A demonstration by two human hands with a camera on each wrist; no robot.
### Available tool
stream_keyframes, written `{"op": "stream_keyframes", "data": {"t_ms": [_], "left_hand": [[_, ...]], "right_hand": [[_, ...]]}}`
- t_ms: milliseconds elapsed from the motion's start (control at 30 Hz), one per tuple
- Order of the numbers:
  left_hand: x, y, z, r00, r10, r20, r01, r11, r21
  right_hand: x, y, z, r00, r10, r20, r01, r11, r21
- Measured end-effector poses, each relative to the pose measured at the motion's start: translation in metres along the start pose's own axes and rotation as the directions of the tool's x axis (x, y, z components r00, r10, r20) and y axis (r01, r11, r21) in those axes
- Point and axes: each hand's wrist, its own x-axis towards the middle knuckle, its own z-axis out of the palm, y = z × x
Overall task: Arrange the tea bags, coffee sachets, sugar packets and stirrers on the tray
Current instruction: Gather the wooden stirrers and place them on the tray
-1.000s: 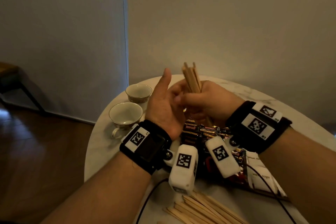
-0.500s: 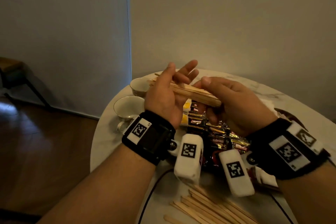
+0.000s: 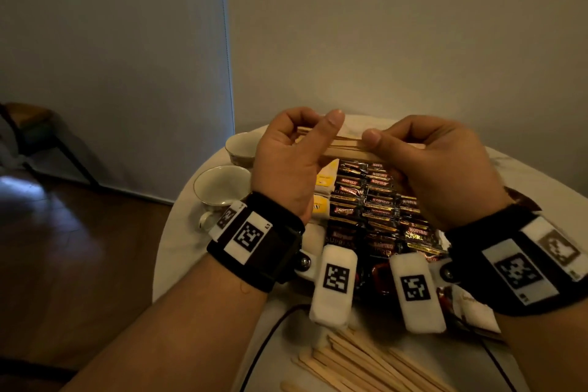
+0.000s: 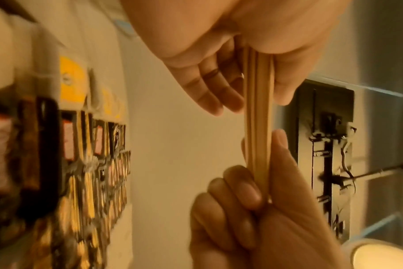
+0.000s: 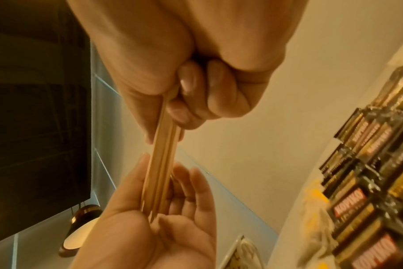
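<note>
Both hands held one bundle of stirrers [image 3: 348,148], flat, pale wooden sticks with rounded ends, lying level above the far part of the tabletop [image 3: 178,242]. The left hand [image 3: 286,165] gripped its left end, thumb on the near face and fingers [image 4: 237,193] curled round behind. The right hand [image 3: 442,169] pinched the other end between thumb and curled fingers [image 5: 191,80].

Below them the tray [image 3: 381,277], dark and glossy at its near rim, carried rows of shiny black and gold foil coffee sachets [image 3: 375,200] lying flat and overlapping. Along the tray's left side lay pale tea bags [image 3: 324,188] with yellow labels. White paper sugar packets [image 3: 474,309] lay at the near right; whether they were on the tray could not be told.

More loose stirrers [image 3: 359,366] lay fanned at the near edge of the round, white, marble-patterned tabletop. Two empty, gold-rimmed white teacups [image 3: 221,188] stood at its left edge, one behind the other.
</note>
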Motion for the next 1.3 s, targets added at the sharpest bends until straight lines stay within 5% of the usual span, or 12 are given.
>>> {"op": "stream_keyframes", "data": {"t_ms": [233, 433, 700, 900, 1100, 1300], "left_hand": [[-0.003, 0.002, -0.006, 0.955, 0.286, 0.075, -0.286, 0.829, 0.481], [-0.005, 0.000, -0.004, 0.959, 0.279, 0.056, -0.274, 0.854, 0.443], [-0.004, 0.001, -0.005, 0.967, 0.250, 0.051, -0.242, 0.834, 0.497], [-0.006, 0.009, -0.003, 0.995, 0.102, 0.023, -0.104, 0.937, 0.335], [-0.008, 0.000, -0.001, 0.983, 0.154, 0.103, -0.185, 0.826, 0.533], [-0.004, -0.004, -0.004, 0.990, 0.142, 0.021, -0.134, 0.868, 0.478]], "right_hand": [[0.004, -0.007, -0.015, 0.997, 0.021, 0.071, -0.021, 1.000, 0.003], [0.005, 0.001, -0.013, 0.990, 0.086, 0.108, -0.101, 0.985, 0.139], [0.005, 0.000, -0.009, 0.988, 0.066, 0.142, -0.082, 0.990, 0.110], [0.007, 0.002, -0.014, 0.988, 0.075, 0.137, -0.085, 0.994, 0.070], [0.006, -0.006, -0.011, 0.988, 0.047, 0.147, -0.046, 0.999, -0.010], [0.003, -0.002, 0.000, 0.994, 0.034, 0.100, -0.032, 0.999, -0.016]]}}
